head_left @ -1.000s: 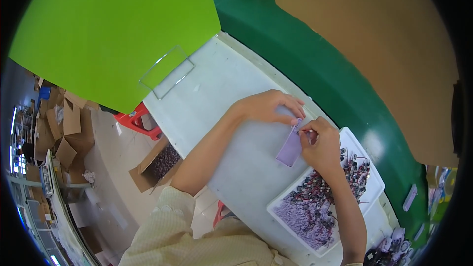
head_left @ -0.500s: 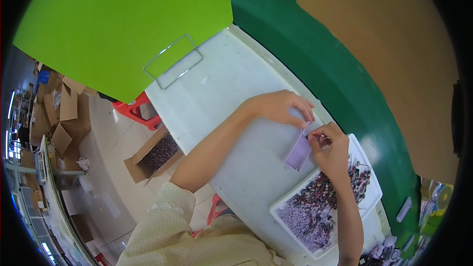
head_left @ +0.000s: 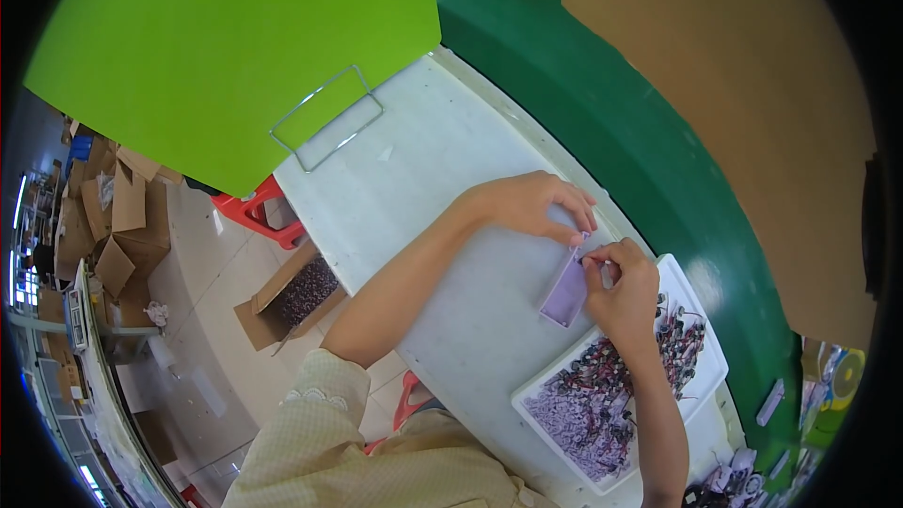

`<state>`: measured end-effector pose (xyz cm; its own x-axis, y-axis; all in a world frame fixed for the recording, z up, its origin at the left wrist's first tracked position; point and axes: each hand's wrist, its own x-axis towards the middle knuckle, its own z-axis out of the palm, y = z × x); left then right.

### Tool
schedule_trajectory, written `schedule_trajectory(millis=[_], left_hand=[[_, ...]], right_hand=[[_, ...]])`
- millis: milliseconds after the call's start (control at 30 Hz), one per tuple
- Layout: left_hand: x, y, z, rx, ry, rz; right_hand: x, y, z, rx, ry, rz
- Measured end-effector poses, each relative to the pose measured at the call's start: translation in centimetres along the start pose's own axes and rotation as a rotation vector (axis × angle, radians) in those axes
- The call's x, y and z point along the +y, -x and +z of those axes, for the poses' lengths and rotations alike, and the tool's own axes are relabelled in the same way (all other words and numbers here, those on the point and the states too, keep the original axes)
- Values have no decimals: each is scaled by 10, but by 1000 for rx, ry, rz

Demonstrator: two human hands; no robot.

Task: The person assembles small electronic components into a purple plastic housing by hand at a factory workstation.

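Far over on the left, the floor is cluttered with flattened and open cardboard boxes (head_left: 113, 226), and nearer the bench an open carton (head_left: 292, 299) sits on the floor with dark small parts inside, just beside a red stool (head_left: 259, 212). A large green sheet (head_left: 235, 47) covers the upper left, and a thin wire frame (head_left: 324, 122) lies at its lower edge, on the corner of the white table (head_left: 423, 188). Moving along the table, the person's left hand (head_left: 527, 207) rests palm down with the fingers curled, its fingertips pinching the top corner of a small lilac bag (head_left: 566, 290) — the bag hangs slightly tilted above the tabletop, between the two hands. The right hand (head_left: 625, 292) is just beside it, closed in a narrow pinch at the bag's upper edge; whether something small sits between those fingertips, I cannot tell. Below and to the right of the hands, a white tray (head_left: 704, 343) lies on the table, heaped with lilac bags and a tangle of dark wired parts. Beyond the table runs a green belt (head_left: 640, 132) — and past that, a broad brown panel (head_left: 734, 85).
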<state>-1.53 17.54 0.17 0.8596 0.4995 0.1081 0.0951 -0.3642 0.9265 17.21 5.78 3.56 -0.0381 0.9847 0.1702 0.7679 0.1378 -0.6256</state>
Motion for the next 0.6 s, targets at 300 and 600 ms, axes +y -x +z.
schedule_trajectory(millis=[300,600], left_hand=[[-4,2,-1,-11,-7,9],[-5,0,0,-13,5,31]], right_hand=[[3,4,7,19,-117,-75],[7,6,4,32,-164,-69]])
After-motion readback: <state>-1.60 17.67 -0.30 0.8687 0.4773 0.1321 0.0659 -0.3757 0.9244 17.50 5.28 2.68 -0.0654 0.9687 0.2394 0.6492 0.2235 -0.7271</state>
